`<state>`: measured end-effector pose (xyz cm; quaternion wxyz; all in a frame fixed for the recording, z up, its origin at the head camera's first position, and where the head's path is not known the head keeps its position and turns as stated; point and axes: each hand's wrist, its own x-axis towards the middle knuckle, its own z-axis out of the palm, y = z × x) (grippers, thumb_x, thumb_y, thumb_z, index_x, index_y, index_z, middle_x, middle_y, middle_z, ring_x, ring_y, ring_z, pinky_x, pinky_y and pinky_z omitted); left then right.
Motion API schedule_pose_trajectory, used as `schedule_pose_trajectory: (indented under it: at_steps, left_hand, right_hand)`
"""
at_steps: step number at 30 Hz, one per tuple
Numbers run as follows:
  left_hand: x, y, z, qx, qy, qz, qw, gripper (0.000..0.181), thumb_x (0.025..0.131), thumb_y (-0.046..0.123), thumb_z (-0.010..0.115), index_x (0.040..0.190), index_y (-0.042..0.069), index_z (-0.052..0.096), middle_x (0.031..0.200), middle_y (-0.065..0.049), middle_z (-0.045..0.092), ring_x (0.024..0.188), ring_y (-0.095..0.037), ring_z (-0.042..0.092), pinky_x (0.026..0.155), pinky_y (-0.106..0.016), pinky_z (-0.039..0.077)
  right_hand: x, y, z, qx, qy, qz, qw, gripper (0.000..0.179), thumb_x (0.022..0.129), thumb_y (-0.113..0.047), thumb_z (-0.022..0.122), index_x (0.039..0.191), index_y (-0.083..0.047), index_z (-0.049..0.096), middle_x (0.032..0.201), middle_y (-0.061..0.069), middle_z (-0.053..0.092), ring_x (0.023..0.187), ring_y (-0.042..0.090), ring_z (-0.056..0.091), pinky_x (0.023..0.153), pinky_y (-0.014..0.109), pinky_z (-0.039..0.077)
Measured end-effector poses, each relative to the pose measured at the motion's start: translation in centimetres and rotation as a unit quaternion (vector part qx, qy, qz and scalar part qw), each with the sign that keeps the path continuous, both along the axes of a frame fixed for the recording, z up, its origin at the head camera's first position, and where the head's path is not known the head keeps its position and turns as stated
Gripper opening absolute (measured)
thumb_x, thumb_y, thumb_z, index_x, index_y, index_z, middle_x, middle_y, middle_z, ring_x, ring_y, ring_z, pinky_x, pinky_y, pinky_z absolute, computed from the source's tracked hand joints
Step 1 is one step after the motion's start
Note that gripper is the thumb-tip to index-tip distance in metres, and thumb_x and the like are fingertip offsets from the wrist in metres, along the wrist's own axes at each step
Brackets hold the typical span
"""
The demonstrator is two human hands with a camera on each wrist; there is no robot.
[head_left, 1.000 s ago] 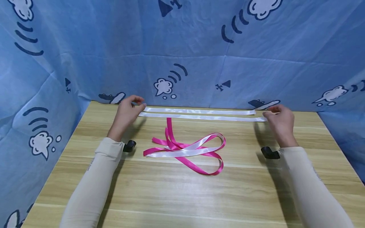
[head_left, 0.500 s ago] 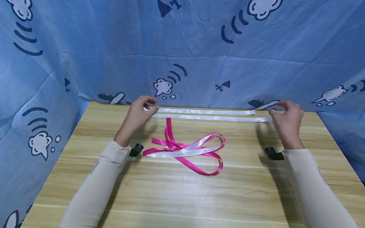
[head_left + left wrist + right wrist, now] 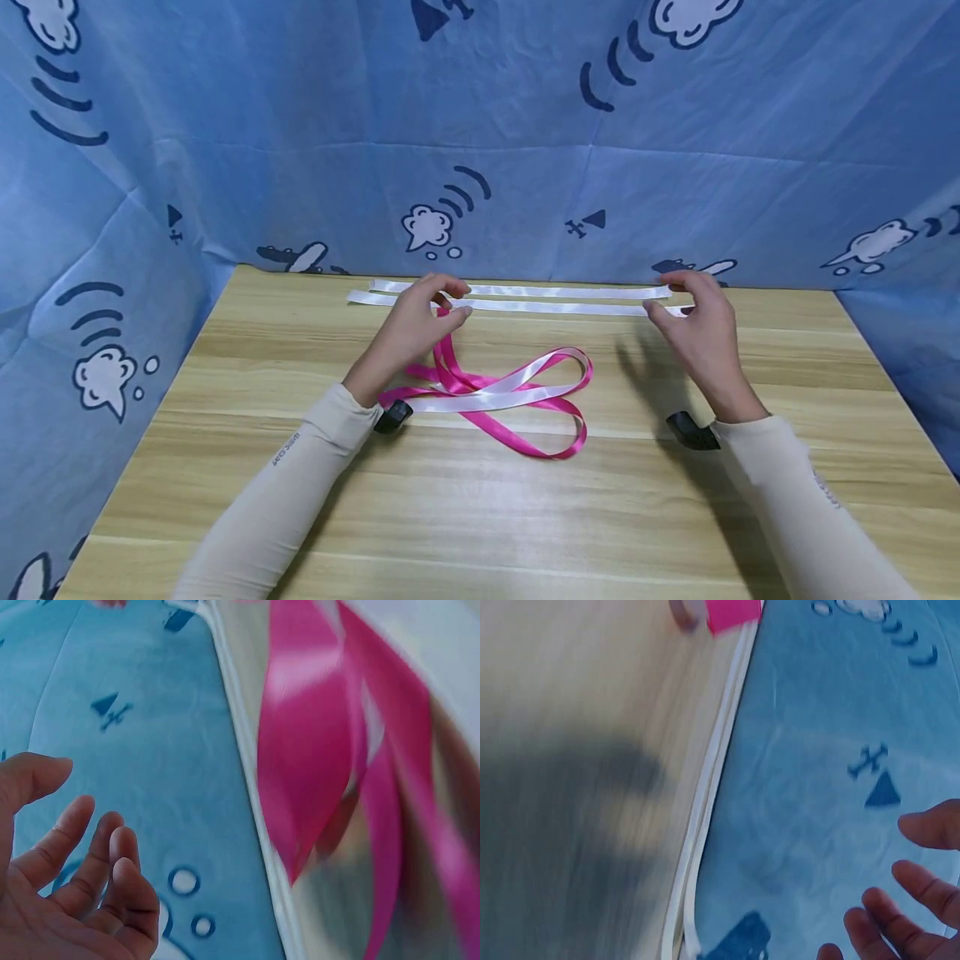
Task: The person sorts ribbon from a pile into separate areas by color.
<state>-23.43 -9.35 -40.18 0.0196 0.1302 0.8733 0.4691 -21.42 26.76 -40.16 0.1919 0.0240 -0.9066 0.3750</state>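
Two white satin ribbons, a farther one and a nearer one, lie straight and side by side along the table's back edge. In front of them is a loosely looped pink ribbon with white ribbon lengths crossing it. My left hand hovers over the left part of the white ribbons, by the pink ribbon's upright end. Its loosely curved fingers hold nothing in the left wrist view. Near the right ends of the white ribbons is my right hand, thumb and fingers apart, nothing between them.
A wooden table spreads under everything. Blue printed cloth hangs behind it and along its left and right sides. A small black device sits at each wrist.
The left hand has moved right, away from the white ribbons' left ends, toward the pink ribbon. The right hand let go of the nearer white ribbon's end, lifted, then moved left. The ribbons stay flat.
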Motion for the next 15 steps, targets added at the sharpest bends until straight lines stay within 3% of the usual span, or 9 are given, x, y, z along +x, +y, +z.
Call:
schedule_pose_trajectory:
  at_steps: [4,8,15]
  left_hand:
    - [0.3,1.2,-0.7,0.009,-0.001,-0.028,0.9996,0.03,0.097,0.016,0.073,0.126,0.009,0.068,0.124,-0.009,0.068,0.108,-0.027,0.064,0.095,-0.042,0.056]
    - [0.5,2.4,-1.4,0.02,-0.007,-0.056,0.9982,0.031,0.097,0.015,0.074,0.126,0.009,0.067,0.126,-0.013,0.068,0.108,-0.028,0.065,0.097,-0.043,0.056]
    - [1.1,4.3,-2.1,0.014,-0.032,-0.077,0.9964,0.035,0.097,0.018,0.075,0.129,0.007,0.067,0.129,-0.014,0.067,0.108,-0.024,0.063,0.093,-0.038,0.057]
  right_hand:
    - [0.5,-1.4,-0.1,0.001,0.005,0.043,0.999,0.032,0.094,-0.001,0.073,0.124,0.004,0.067,0.128,0.023,0.063,0.12,0.04,0.058,0.09,0.045,0.043]
    - [1.0,-2.6,-0.7,0.001,0.007,0.08,0.9968,0.032,0.091,0.001,0.075,0.122,0.004,0.068,0.126,0.023,0.064,0.118,0.04,0.059,0.089,0.048,0.043]
    - [1.5,-4.2,-1.7,0.003,-0.019,0.121,0.9924,0.034,0.089,0.007,0.075,0.122,0.001,0.068,0.123,0.021,0.067,0.117,0.038,0.061,0.092,0.056,0.046]
